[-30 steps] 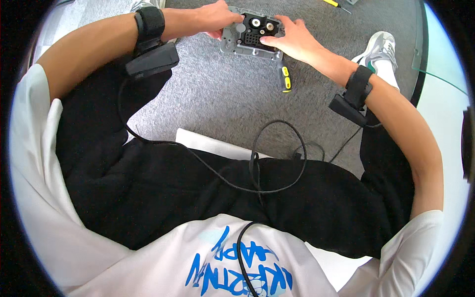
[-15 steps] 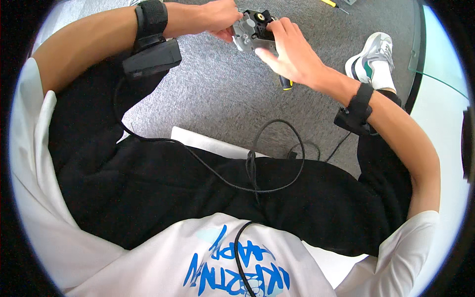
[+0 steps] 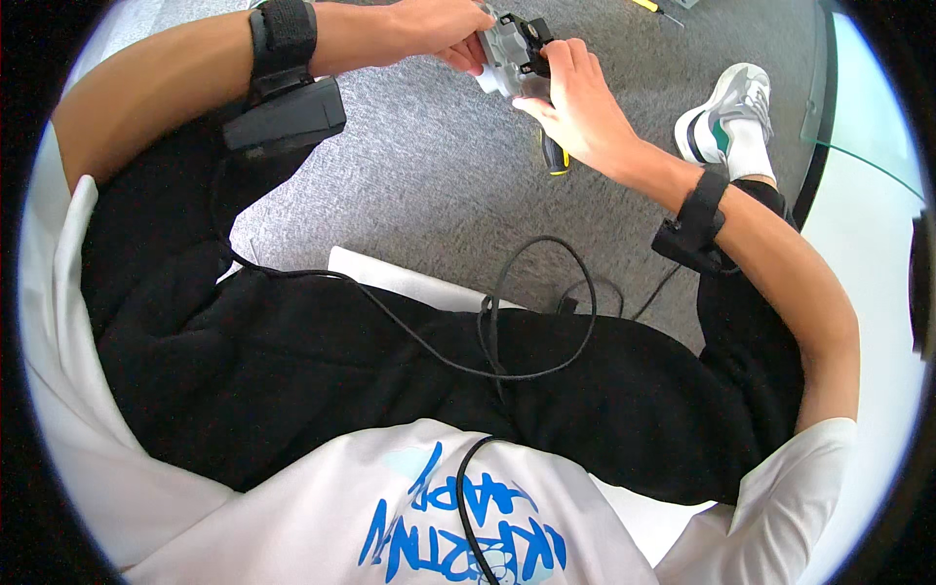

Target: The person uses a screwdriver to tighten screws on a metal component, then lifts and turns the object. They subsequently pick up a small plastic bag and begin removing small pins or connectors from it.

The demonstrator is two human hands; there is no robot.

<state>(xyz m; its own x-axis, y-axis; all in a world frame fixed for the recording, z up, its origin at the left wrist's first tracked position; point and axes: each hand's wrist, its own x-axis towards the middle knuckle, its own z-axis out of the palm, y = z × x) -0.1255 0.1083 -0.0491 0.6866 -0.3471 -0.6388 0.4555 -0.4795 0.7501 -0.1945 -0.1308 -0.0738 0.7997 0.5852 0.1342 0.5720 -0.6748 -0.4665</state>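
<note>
Head view: the floor is grey carpet (image 3: 419, 175), evenly textured, brighter toward the left; a glass panel (image 3: 871, 107) borders it at right. A screwdriver (image 3: 554, 156) with a black-and-yellow handle shows below the right hand (image 3: 592, 109), its shaft hidden. A second yellow-handled tool (image 3: 646, 5) lies at the top edge.

The grey housing (image 3: 505, 47) is at top centre, between the hands and tilted, its black part (image 3: 535, 39) toward the right. The left hand (image 3: 441, 29) grips the housing's left side; the right hand grasps its right side, fingers at the black part, thumb lower. Assessment: handling calls for firm support from both sides, slow turning, and fingertips clear of fittings on the black part.
</note>
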